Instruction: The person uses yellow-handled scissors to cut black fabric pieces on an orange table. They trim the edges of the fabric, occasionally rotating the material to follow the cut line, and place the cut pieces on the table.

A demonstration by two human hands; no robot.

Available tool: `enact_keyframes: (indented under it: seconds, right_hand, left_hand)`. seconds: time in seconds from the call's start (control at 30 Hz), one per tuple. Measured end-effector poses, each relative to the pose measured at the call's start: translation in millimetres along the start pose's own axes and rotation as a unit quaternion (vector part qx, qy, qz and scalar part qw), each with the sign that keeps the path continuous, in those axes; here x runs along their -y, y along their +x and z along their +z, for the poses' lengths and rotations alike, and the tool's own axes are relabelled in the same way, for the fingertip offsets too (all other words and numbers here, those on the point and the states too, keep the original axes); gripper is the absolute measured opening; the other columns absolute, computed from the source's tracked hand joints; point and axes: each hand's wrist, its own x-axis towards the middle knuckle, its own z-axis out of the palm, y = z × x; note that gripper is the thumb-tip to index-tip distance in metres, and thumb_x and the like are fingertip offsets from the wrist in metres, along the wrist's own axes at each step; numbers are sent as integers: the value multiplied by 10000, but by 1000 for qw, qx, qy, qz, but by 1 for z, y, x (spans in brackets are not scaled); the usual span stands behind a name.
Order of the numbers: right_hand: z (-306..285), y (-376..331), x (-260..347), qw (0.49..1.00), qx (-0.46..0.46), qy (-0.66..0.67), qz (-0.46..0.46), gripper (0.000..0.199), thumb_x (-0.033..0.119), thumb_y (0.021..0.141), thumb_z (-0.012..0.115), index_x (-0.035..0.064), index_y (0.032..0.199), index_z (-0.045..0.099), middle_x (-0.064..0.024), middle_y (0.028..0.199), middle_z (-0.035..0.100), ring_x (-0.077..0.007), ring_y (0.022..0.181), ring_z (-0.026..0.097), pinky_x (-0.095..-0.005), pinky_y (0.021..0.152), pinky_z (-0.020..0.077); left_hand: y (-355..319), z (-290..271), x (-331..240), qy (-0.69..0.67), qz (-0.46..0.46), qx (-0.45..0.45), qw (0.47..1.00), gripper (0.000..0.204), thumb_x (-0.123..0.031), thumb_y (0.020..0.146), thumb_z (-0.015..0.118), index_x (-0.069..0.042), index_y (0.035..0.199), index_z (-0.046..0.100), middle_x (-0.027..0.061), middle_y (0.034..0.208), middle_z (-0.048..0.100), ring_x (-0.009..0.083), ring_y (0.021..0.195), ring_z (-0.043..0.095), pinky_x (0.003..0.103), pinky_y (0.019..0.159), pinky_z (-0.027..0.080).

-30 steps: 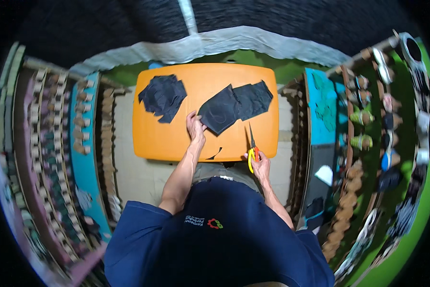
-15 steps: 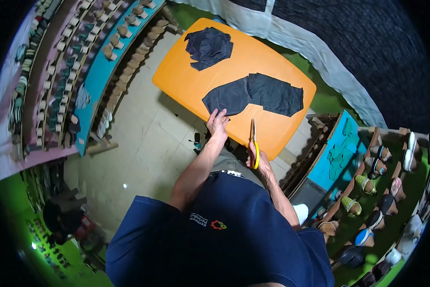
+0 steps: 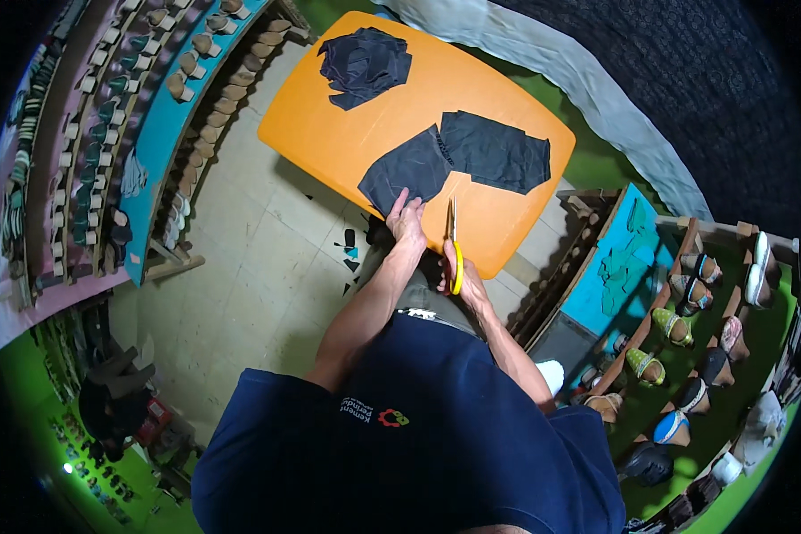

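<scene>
At the near edge of the orange table (image 3: 329, 133), my left hand (image 3: 406, 221) has its fingers on a dark, curved-edged fabric piece (image 3: 405, 169), gripping its near edge. Part of that grip is hidden from above. A pair of scissors (image 3: 457, 271) with yellow handles is in my right hand (image 3: 471, 285), the blades pointing away from me and close together. The blade tips lie just right of the curved piece, apart from it. Beyond them, a longer dark fabric piece (image 3: 498, 151) lies flat.
A crumpled pile of dark fabric (image 3: 365, 67) sits at the table's far left. Racks of shoe forms (image 3: 187, 76) stand on the left. To the right are a blue-topped shelf (image 3: 587, 285) with green scraps and a sandal rack (image 3: 685, 294). Small scraps (image 3: 350, 251) litter the floor.
The curved fabric piece has come toward me with my left hand, so a gap shows between it and the longer piece. My right hand still holds the scissors. The whole view has shifted slightly.
</scene>
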Motion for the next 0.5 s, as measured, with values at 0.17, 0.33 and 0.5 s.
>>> enact_keyframes:
  seconds: [0.17, 0.33, 0.5]
  right_hand:
    - [8, 6, 6, 999, -4, -43, -12, 955, 864, 800, 484, -72, 947, 601, -60, 609, 503, -187, 546, 583, -314, 523, 542]
    - [11, 12, 10, 998, 7, -56, -19, 871, 831, 813, 518, -34, 867, 605, -57, 617, 514, -170, 510, 575, -319, 507, 550]
    - [12, 20, 5, 998, 13, -52, -23, 839, 808, 814, 555, -28, 854, 615, -41, 582, 500, -161, 487, 568, -317, 494, 555]
  left_hand:
    - [-11, 7, 5, 20, 8, 1, 1000, 529, 113, 834, 665, -19, 1339, 577, 187, 1147, 621, 283, 1047, 650, 376, 1000, 538]
    - [-15, 4, 5, 16, -19, 22, 999, 530, 115, 830, 675, -1, 1334, 560, 233, 1148, 633, 311, 1055, 657, 376, 996, 542]
    - [-25, 6, 1, 21, -16, 51, 998, 553, 134, 825, 669, 4, 1346, 536, 259, 1101, 646, 320, 1010, 675, 382, 971, 556]
